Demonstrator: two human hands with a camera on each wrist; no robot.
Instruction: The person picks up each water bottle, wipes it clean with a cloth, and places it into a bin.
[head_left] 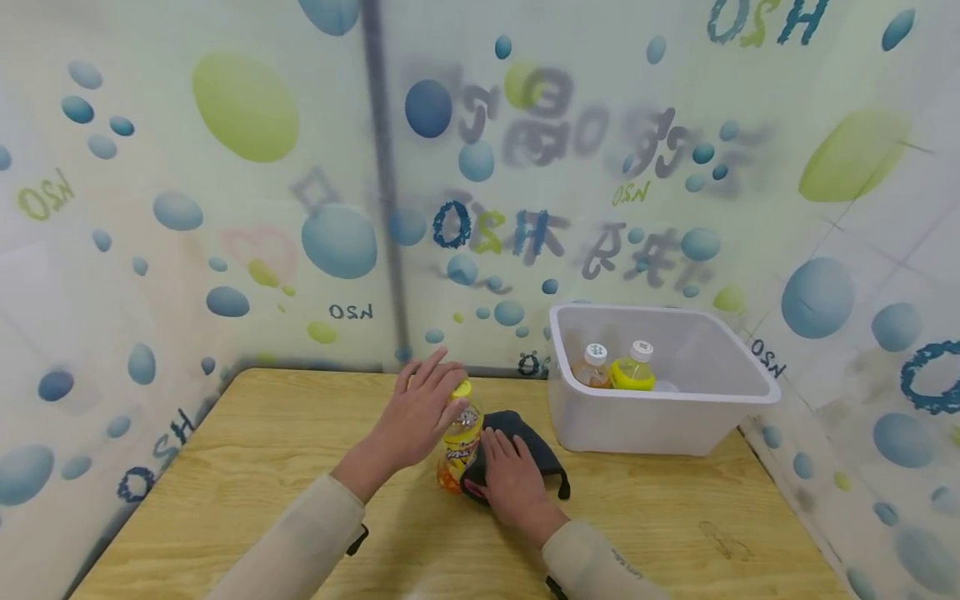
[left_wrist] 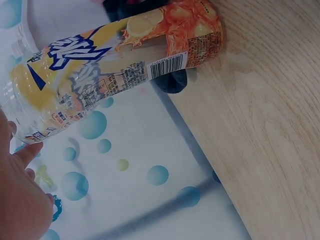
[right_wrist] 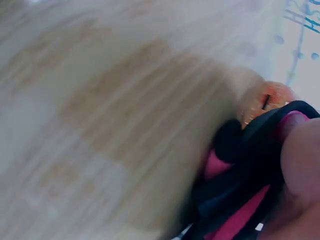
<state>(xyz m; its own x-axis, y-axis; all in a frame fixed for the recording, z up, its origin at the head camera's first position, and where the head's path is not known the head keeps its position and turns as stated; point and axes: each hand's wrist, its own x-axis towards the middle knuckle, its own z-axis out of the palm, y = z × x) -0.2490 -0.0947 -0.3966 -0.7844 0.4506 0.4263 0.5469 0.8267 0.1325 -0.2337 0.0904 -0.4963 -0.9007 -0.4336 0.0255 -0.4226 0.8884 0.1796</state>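
Observation:
A clear bottle with a yellow cap and a yellow-orange label (head_left: 459,450) stands upright on the table. My left hand (head_left: 418,414) holds it at the top, thumb and fingers about the cap and neck; the left wrist view shows the label and barcode side of the bottle (left_wrist: 125,55). Against the bottle's right side my right hand (head_left: 513,477) grips a dark cloth (head_left: 542,460). Pink patches show on the cloth (right_wrist: 240,175) in the right wrist view, where the bottle's orange lower end (right_wrist: 269,100) peeks out past it. My right fingertips lie on the cloth's upper face.
On the right of the wooden table (head_left: 300,467) stands a white plastic tub (head_left: 645,421). Inside it are a white-capped bottle with brownish contents (head_left: 592,367) and another with a yellow label (head_left: 633,375). A bubble-printed sheet (head_left: 480,275) closes off the back and sides.

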